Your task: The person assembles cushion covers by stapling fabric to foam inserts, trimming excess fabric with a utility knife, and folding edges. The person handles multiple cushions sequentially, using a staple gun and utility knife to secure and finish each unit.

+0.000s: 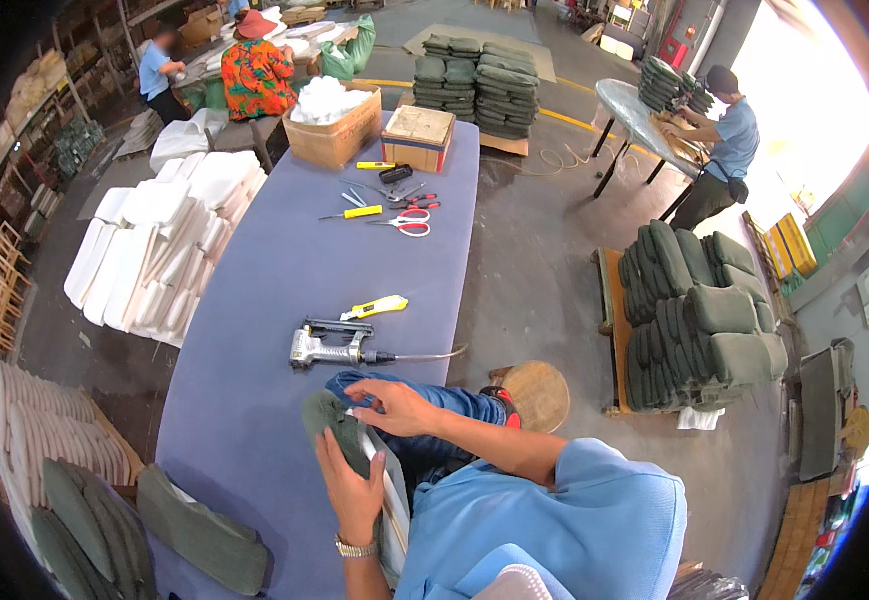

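A dark green fabric-covered cushion [326,412] with a pale underside leans upright against my lap at the table's edge. My left hand [354,492] grips its near side, fingers stretched along the green cover and thumb over the rim. At the cushion's upper end my right hand [396,408] has its fingers bent in a pinch by the cover's edge. Something small and white shows at those fingertips, too small to name. Just beyond my hands lies a silver air stapler [329,345] with its hose attached. Next to it is a yellow utility knife [376,307].
Scissors [412,223], pliers [409,192] and a yellow screwdriver [359,212] lie farther up the blue table [254,300]. Two boxes [419,135] stand at its far end. Green cushions [199,530] rest near left. A wooden stool [536,395] and stacked cushions [704,320] stand right. Co-workers [732,130] work beyond.
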Demonstrator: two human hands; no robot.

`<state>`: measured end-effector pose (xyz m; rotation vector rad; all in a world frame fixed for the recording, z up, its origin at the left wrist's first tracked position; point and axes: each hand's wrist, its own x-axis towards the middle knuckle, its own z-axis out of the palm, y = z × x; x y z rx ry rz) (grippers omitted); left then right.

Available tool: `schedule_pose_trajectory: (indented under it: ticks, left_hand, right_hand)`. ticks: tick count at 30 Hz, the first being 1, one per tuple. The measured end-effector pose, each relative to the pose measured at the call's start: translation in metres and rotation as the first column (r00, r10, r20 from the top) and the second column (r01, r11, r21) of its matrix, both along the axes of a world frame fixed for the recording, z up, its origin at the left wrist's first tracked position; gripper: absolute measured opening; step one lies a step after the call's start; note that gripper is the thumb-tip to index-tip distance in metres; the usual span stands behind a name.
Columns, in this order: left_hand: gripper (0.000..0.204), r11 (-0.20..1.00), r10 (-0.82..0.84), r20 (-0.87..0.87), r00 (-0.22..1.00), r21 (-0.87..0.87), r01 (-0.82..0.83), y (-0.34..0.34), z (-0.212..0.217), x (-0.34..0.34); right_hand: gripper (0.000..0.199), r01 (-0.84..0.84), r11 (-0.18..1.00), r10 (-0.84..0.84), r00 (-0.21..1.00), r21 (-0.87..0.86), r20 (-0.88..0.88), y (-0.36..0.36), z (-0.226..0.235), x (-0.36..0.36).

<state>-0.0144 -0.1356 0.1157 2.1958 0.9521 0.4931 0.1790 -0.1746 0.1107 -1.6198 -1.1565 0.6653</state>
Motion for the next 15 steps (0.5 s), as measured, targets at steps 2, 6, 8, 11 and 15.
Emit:
schedule_pose_trajectory:
  ticks: [2, 6, 8, 11, 15]
  left_hand:
    - [0.084, 0.994, -0.026, -0.063, 0.998, 0.105, 0.033, 0.011, 0.015, 0.014]
    - [0.067, 0.950, 0.067, -0.052, 0.996, 0.310, -0.047, 0.028, -0.015, 0.032]
    - [0.048, 0.972, 0.118, -0.054, 0.992, 0.210, -0.104, 0.029, 0.000, 0.034]
    - [0.033, 0.982, 0.190, 0.118, 0.975, -0.009, -0.190, 0.037, 0.003, 0.012]
    - [0.025, 0.966, 0.256, 0.286, 0.924, -0.122, -0.230, 0.042, -0.008, 0.007]
  right_hand:
    - [0.035, -0.003, 0.999, 0.000, 0.998, 0.041, 0.068, 0.009, 0.006, 0.001]
    - [0.034, -0.015, 0.999, 0.010, 0.994, 0.048, 0.105, 0.021, 0.028, -0.002]
    - [0.031, 0.027, 0.994, -0.034, 0.997, 0.102, 0.075, 0.016, 0.010, 0.007]
    - [0.026, 0.081, 0.995, -0.074, 0.992, 0.059, -0.105, 0.013, 0.025, 0.007]
    - [0.025, 0.017, 1.000, -0.015, 0.995, 0.016, -0.094, 0.017, 0.022, 0.008]
